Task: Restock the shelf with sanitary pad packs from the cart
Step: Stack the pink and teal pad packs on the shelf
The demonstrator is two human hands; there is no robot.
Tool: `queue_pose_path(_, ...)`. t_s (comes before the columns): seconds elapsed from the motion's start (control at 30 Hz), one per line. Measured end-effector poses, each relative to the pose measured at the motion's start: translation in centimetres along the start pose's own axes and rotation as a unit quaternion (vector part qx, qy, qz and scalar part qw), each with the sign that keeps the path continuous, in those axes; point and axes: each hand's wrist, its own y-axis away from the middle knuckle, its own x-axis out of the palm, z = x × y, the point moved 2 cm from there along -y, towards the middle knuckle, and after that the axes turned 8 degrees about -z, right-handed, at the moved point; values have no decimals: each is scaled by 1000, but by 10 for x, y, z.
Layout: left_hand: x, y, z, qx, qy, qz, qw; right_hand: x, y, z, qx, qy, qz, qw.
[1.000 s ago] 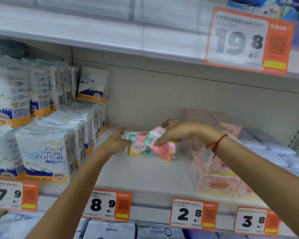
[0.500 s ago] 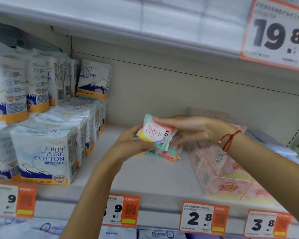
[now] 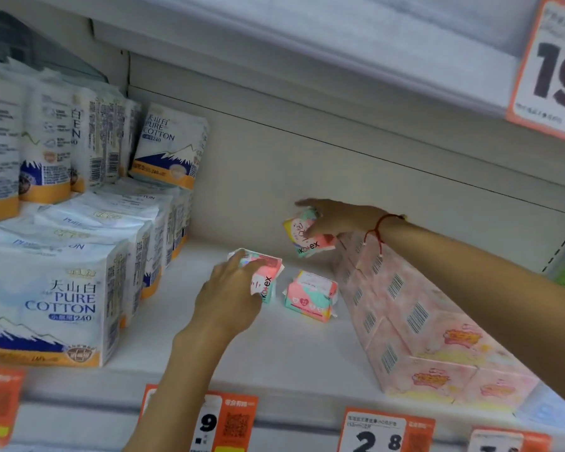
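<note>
Head view: left hand (image 3: 229, 295) grips pad pack (image 3: 265, 280) mid-shelf; right hand (image 3: 336, 218) holds second pack (image 3: 307, 238) near back wall; third pack (image 3: 310, 296) lies between, just left of pink boxes (image 3: 421, 324); bare shelf (image 3: 274, 363) toward near edge.

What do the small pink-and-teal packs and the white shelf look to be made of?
Pink-and-teal packs: apparently thin, soft plastic film, slightly glossy; the wrapper crinkles and dents where the left hand and right hand grip theirs. Shelf: probably painted sheet metal, smooth matte off-white, with flat hard panels and a thin seam line; not certain.

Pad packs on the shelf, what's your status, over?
Left hand grips one pad pack. Right hand holds another near back. Third pack lies between. Nothing blocking.
</note>
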Motion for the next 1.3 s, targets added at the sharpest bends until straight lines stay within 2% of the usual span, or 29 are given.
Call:
queue_pose_path(0.1, 5, 0, -4, 6, -34, 7, 999, 8, -11, 3, -8, 50, -42, 998)
queue_pose_path(0.2, 5, -2, -7, 2, -42, -12, 999, 22, -23, -4, 29, -28, -58, 998)
queue_pose_path(0.27, 6, -2, -7, 1, -35, -11, 999, 35, -25, -8, 55, -69, -24, 996)
queue_pose_path(0.33, 6, -1, -7, -1, -23, -6, 1000, 44, -12, -6, 49, -14, 32, 998)
queue_pose_path(0.4, 6, 0, -6, 0, -19, -7, 1000, 41, 0, 0, -8, 42, 52, 998)
queue_pose_path(0.47, 5, 0, -6, -1, -20, -9, 1000, 35, -2, -1, -19, 95, 61, 993)
queue_pose_path(0.57, 6, 0, -6, -10, -20, -2, 1000, 34, -8, -10, -37, 212, 22, 976)
queue_pose_path(0.8, 6, 0, -6, -7, -18, 4, 1000, 30, -32, -28, -59, 239, -34, 969)
queue_pose_path(0.87, 6, -1, -4, -6, -16, 5, 1000, 33, -35, -31, -59, 295, -23, 953)
queue_pose_path(0.97, 7, -1, -3, -6, -16, 4, 1000, 34, -33, -32, -91, 437, -15, 895)
queue_pose_path(1.0, 7, -1, -3, -6, -16, 3, 1000, 36, -34, -34, -97, 449, -12, 888)
queue_pose_path(1.17, 10, -2, -2, -5, -13, -2, 1000, 46, -38, -31, -131, 415, -27, 900)
queue_pose_path(1.23, 10, -3, -2, -4, -14, 2, 1000, 53, -40, -32, -122, 401, -37, 907)
queue_pose_path(1.3, 10, -2, -2, -3, -13, 5, 1000, 55, -42, -35, -90, 362, -14, 928)
